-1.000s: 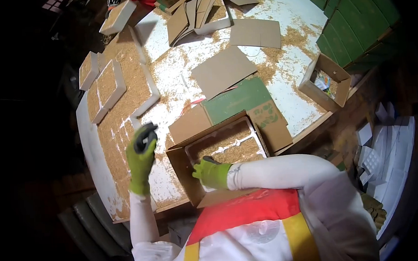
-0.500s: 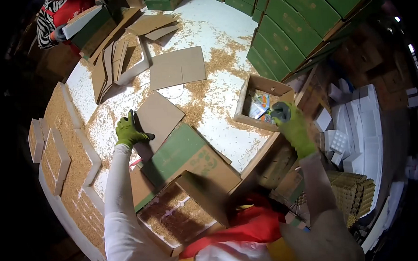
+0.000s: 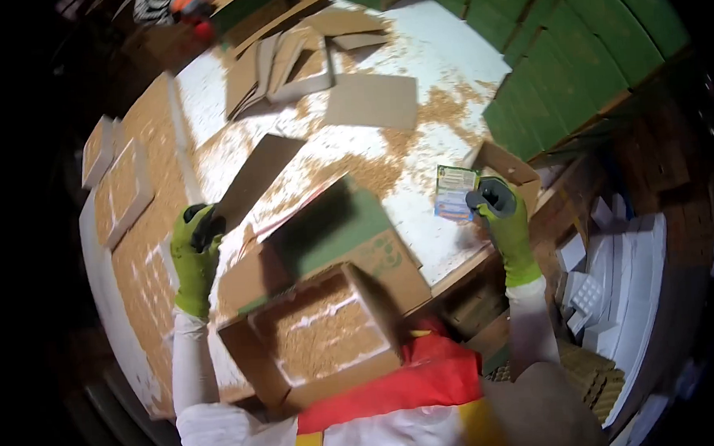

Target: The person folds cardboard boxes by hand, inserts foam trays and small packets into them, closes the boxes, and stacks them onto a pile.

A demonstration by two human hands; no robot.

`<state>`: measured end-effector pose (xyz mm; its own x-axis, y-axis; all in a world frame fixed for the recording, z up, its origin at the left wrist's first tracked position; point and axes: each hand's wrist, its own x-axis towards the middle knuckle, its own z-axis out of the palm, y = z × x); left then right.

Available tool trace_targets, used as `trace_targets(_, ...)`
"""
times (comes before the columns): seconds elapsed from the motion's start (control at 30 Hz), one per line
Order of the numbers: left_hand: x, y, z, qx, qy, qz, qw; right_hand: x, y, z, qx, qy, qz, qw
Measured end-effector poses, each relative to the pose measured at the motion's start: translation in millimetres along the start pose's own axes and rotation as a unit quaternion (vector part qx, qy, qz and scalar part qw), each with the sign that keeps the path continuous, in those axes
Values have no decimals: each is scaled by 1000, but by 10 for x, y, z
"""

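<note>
My left hand (image 3: 193,258), in a green glove with dark fingertips, grips the edge of a flat cardboard sheet (image 3: 261,173), lifted and tilted above the table. My right hand (image 3: 507,231), gloved alike, pinches a colourful printed leaflet (image 3: 454,192) in front of a small cardboard box (image 3: 509,164). That box is partly hidden by the hand and leaflet. Close to my body stands an open carton (image 3: 251,361), with wood shavings and white strips showing inside. Its green-and-brown flap (image 3: 325,232) lies spread beyond it.
Shavings litter the white table (image 3: 454,251). Folded cardboard pieces (image 3: 255,76) and a flat sheet (image 3: 371,100) lie at the back. Shavings-filled white trays (image 3: 125,193) line the left. Green boxes (image 3: 582,85) are stacked at right. Another person's arm (image 3: 152,7) shows at top left.
My left hand has raised the cardboard sheet off the table and moved left. My right hand has drawn the leaflet up out of the small box. The view has shifted.
</note>
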<state>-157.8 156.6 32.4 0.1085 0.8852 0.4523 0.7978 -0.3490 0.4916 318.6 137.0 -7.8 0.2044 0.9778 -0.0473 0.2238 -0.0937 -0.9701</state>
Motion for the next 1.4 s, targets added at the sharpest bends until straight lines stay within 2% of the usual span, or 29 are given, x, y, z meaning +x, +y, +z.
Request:
trace_targets(0.03,-206,135,-115,-77,15,-33,996,-175,-293,205,19,-76,-11,997)
trace_targets(0.07,-380,264,-252,-7,15,-28,999,-381,-455,449,42,-150,-18,988)
trace_targets(0.17,-834,639,-554,73,34,-2,997,-1019,-575,1305,78,-260,-55,961)
trace_targets(0.2,-1006,688,-614,120,49,17,991,-1125,-608,1455,-111,-308,-199,924)
trace_targets(0.27,-1392,858,-722,198,27,51,978,-1365,-579,1681,-373,-255,-306,838)
trace_targets(0.3,-1560,958,-751,185,-12,89,979,-1455,-430,1746,-322,-139,-418,838)
trace_targets(0.33,-1712,1059,-769,172,-49,129,975,-1420,-364,1660,-296,-168,-369,865)
trace_targets(0.4,-2020,1180,-680,115,-208,121,964,-1351,-645,1569,-215,-194,-268,919)
trace_targets(0.5,-2145,1221,-425,15,-336,98,937,-1268,-568,1383,-143,-57,-267,951)
trace_targets(0.53,-2156,1165,-352,-25,-360,88,929,-1275,-564,1339,-47,-22,-193,980)
trace_targets(0.6,-2158,1037,-237,-102,-409,65,904,-1248,-441,1183,35,-5,-127,991)
trace_targets(0.7,-2033,1022,-640,-114,-318,67,939,-1327,-444,937,-67,-29,-109,991)
trace_targets(0.73,-1984,976,-826,-130,-292,62,945,-1320,-367,833,-54,-74,-93,991)
trace_targets(0.8,-2169,835,-994,-134,-131,-126,974,-1358,-298,755,34,-161,25,986)
trace_targets(0.83,-2302,778,-1049,-133,-42,-211,968,-1363,-92,770,18,-229,-7,973)
trace_targets(0.87,-2552,573,-849,-188,67,-297,934,-1337,94,822,2,-292,-49,955)
trace_targets(0.9,-2744,419,-704,-167,87,-227,955,-1453,124,967,-29,-304,-66,950)
trace_targets(0.93,-2804,443,-566,-150,39,-183,971,-1560,129,1209,-60,-312,-85,944)
trace_targets(0.97,-3031,255,-233,-140,50,-87,985,-1577,-18,1398,-227,-334,-192,895)
trace_targets(1.0,-2898,356,-190,-74,-42,-100,991,-1620,-134,1493,-390,-339,-277,810)
trace_targets(1.03,-2721,529,-239,32,-93,-89,991,-1622,-94,1517,-314,-313,-240,864)
trace_targets(1.1,-2585,565,-177,22,-89,-104,990,-1594,77,1561,-153,-257,-158,941)
trace_targets(1.13,-2536,558,-136,15,-88,-112,990,-1644,277,1596,-187,-190,-139,954)
trace_targets(1.2,-2646,537,94,-115,63,-246,960,-1714,734,1655,-251,-47,-100,962)
trace_targets(1.27,-2832,529,378,-276,196,-411,846,-1716,910,1682,-221,-111,-56,967)
trace_targets(1.3,-2877,383,473,-303,214,-415,831,-1727,954,1673,-207,-146,-33,967)
trace_targets(1.33,-2980,266,499,-346,157,-444,812,-1751,977,1675,-191,-182,-9,965)
trace_targets(1.37,-2847,277,293,-384,101,-468,789,-1806,583,1685,-80,-212,88,970)
trace_targets(1.4,-2713,269,165,-420,45,-487,765,-1800,313,1708,-43,-226,102,968)
